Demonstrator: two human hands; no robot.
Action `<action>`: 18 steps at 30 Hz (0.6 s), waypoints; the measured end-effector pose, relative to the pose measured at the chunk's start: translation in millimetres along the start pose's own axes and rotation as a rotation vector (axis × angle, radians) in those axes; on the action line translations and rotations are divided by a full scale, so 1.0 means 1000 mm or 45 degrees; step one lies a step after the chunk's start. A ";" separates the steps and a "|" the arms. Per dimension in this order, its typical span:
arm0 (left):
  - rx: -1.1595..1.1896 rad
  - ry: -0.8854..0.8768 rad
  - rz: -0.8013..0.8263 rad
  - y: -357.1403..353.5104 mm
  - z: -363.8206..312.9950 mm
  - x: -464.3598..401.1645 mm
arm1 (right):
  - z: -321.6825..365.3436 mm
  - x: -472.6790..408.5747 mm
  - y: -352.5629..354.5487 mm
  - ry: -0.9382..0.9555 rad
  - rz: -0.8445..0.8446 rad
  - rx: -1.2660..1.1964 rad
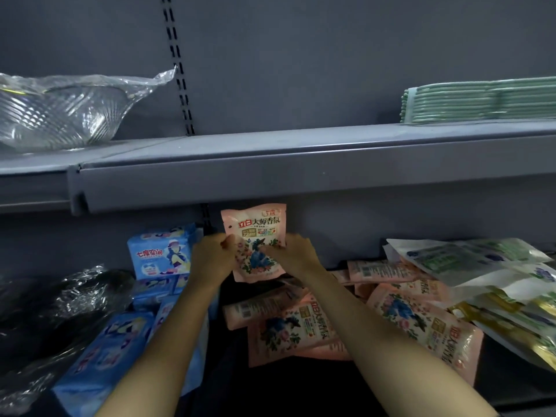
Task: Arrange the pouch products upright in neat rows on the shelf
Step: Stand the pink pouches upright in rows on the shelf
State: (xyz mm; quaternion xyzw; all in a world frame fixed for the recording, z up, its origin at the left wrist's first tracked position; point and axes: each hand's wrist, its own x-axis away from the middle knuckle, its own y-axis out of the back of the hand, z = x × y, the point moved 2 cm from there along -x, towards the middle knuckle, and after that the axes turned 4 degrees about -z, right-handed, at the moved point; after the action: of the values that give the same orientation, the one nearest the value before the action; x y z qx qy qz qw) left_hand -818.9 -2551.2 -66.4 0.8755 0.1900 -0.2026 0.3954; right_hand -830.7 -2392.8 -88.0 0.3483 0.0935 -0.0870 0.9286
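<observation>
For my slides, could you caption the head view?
Both hands hold a pink pouch upright above fallen pouches.

Pink floral pouch (255,236) stands upright at the shelf's back; other pink pouches (301,329) lie flat.

Upright pouch (254,236) behind flat-lying pouches (288,329)

The upper grey shelf (301,152) carries a clear bowl (57,115) in plastic wrap at its left end and a flat stack of green hangers (478,99) at its right. On the dark lower shelf (301,386) blue packs (159,254) stand and lie at the left beside wrapped dark goods (60,308). Pink pouches (421,323) lie flat in a loose heap in the middle, with green and white pouches (469,257) piled at the right.
</observation>
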 end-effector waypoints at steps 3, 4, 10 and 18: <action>0.075 0.088 -0.003 -0.008 0.008 -0.007 | -0.003 -0.010 -0.008 -0.022 0.074 -0.094; 0.085 0.106 0.006 -0.012 0.012 -0.009 | -0.005 -0.013 -0.011 -0.036 0.093 -0.121; 0.013 0.188 0.156 -0.029 0.019 -0.013 | -0.023 -0.027 -0.025 -0.131 0.161 -0.144; 0.071 0.281 0.232 -0.045 0.022 -0.010 | -0.046 -0.037 -0.040 -0.184 0.200 -0.147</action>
State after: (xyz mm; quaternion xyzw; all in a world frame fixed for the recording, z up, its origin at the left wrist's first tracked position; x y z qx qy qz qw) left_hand -854.1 -2542.3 -102.1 0.9167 0.1466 -0.0735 0.3643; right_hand -880.9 -2388.2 -138.3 0.2934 0.0034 -0.0332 0.9554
